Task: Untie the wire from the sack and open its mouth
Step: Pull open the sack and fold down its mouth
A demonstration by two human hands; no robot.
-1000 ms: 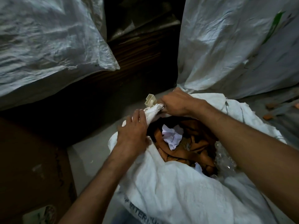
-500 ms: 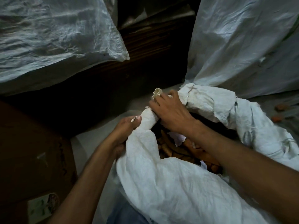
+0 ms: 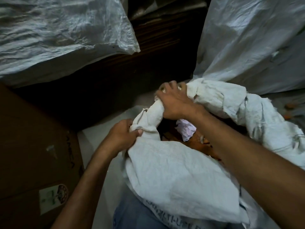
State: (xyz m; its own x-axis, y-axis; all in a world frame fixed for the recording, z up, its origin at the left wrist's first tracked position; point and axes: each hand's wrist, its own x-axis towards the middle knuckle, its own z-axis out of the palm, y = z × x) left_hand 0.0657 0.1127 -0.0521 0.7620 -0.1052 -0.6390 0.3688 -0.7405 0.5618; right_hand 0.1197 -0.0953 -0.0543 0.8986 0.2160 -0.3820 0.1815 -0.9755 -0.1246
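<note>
The white woven plastic sack [image 3: 173, 171] is sitting low in the frame, spreading from the centre toward five o'clock. Its mouth is gaping partly, showing brown scraps [image 3: 189, 144] and a crumpled pale paper wad [image 3: 186, 131] inside. The sack's rim is lying twisted into a thick roll along the far edge of the mouth, running from the opening's nine o'clock side up toward one o'clock. The left hand [image 3: 123, 136] is clutching a bunch of that rim at the nine o'clock side, fingers and thumb curling tight around the cloth. The right hand [image 3: 173, 103] is gripping the twisted roll at the opening's twelve o'clock, fingers wrapping over it; something small and pale is showing at its fingertips, too blurred to tell. A brown cardboard box [image 3: 33, 138] is standing at eight o'clock, a crinkled translucent plastic bag [image 3: 57, 30] is bulging at ten o'clock, and another large white sack [image 3: 255, 38] is leaning at one o'clock. Blue denim fabric [image 3: 132, 215] is showing at six o'clock beneath the sack's near edge, beside the pale floor [image 3: 92, 138].
</note>
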